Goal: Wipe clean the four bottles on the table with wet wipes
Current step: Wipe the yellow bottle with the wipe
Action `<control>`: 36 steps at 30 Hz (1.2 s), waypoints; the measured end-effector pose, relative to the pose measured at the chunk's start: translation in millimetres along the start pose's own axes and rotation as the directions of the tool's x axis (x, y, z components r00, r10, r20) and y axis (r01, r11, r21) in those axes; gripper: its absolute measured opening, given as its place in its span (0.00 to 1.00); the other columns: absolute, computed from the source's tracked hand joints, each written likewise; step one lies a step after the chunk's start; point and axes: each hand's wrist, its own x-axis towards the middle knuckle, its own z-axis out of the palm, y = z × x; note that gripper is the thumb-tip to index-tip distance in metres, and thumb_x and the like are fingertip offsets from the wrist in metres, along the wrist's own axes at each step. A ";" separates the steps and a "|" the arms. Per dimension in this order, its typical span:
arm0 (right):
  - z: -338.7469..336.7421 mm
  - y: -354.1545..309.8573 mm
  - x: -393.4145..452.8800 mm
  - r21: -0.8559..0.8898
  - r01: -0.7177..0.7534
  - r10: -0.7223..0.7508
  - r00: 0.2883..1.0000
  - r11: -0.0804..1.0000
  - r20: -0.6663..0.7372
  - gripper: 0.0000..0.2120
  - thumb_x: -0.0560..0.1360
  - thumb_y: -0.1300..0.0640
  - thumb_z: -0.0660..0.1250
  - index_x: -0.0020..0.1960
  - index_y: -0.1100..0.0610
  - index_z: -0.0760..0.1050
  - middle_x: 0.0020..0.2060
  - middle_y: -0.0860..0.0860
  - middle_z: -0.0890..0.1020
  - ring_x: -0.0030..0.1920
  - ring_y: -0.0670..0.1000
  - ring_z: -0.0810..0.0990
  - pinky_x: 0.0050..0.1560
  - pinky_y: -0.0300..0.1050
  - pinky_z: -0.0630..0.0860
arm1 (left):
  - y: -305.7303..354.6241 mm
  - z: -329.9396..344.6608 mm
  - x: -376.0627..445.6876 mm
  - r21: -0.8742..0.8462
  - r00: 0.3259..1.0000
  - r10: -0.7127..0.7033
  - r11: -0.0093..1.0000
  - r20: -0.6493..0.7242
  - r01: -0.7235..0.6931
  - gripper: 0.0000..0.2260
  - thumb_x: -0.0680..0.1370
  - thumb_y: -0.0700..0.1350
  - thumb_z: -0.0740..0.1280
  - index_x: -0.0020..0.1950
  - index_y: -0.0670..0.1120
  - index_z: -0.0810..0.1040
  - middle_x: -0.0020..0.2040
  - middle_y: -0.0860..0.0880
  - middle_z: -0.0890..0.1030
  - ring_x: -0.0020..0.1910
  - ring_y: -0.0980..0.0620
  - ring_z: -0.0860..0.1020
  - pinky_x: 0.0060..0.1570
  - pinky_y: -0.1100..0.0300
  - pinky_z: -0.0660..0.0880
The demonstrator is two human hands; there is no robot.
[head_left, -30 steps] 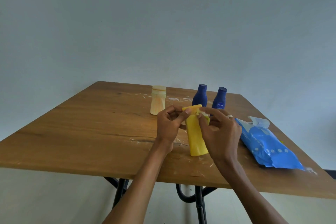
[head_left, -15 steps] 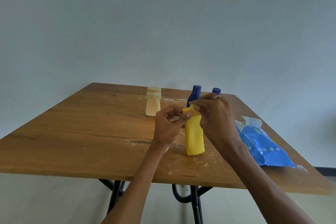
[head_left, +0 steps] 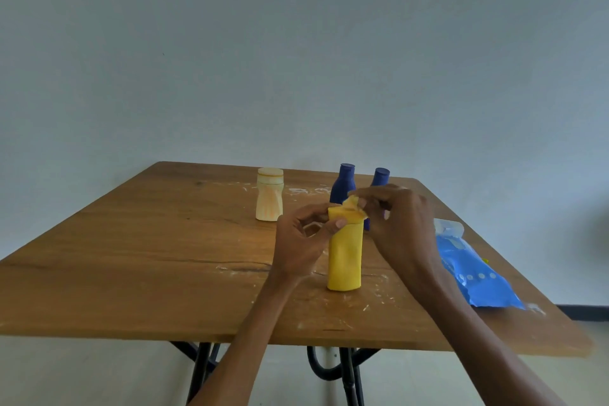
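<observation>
From the head camera, a yellow bottle stands upright on the near middle of a wooden table. The left hand holds it near the top, thumb and curled fingers pinching the upper edge from the left. The right hand comes in from the right with its fingers curled, pinching a small crumpled wipe against the bottle's top; the wipe looks yellowish there and its edges are hard to make out.

Farther back, a cream bottle stands upright left of the hands. Two dark blue bottles stand at the far side: the left blue bottle just behind the yellow one, and the right blue bottle beside it, partly hidden by the right hand.

A blue pack of wipes lies flat on the right side of the table, its white flap toward the far end. White smears and flecks mark the tabletop around the yellow bottle.
</observation>
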 end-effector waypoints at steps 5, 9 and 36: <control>1.0 -22.6 -1.3 -0.149 0.191 -0.158 0.965 0.970 0.208 0.10 0.75 0.64 0.70 0.52 0.52 0.84 0.49 0.48 0.83 0.48 0.46 0.77 0.40 0.33 0.63 | -2.1 0.4 -1.4 -0.015 0.997 0.058 0.998 0.049 -0.057 0.11 0.71 0.44 0.76 0.53 0.47 0.84 0.44 0.46 0.86 0.42 0.43 0.84 0.43 0.47 0.82; 2.9 -27.4 -0.6 -0.197 0.269 -0.199 0.928 0.943 0.315 0.13 0.75 0.62 0.68 0.56 0.50 0.82 0.54 0.44 0.81 0.56 0.46 0.77 0.41 0.27 0.59 | 1.8 0.0 -1.9 -0.014 0.995 0.068 0.998 0.066 -0.067 0.10 0.72 0.37 0.75 0.52 0.47 0.84 0.45 0.47 0.86 0.43 0.45 0.84 0.44 0.51 0.82; -3.8 24.6 -1.0 0.204 -0.156 0.134 0.984 0.967 0.116 0.08 0.76 0.58 0.71 0.49 0.46 0.84 0.43 0.44 0.85 0.41 0.45 0.82 0.43 0.46 0.81 | 1.7 1.1 1.2 -0.009 0.997 -0.049 0.999 0.058 0.050 0.11 0.73 0.38 0.75 0.54 0.48 0.84 0.49 0.50 0.87 0.50 0.48 0.84 0.49 0.52 0.82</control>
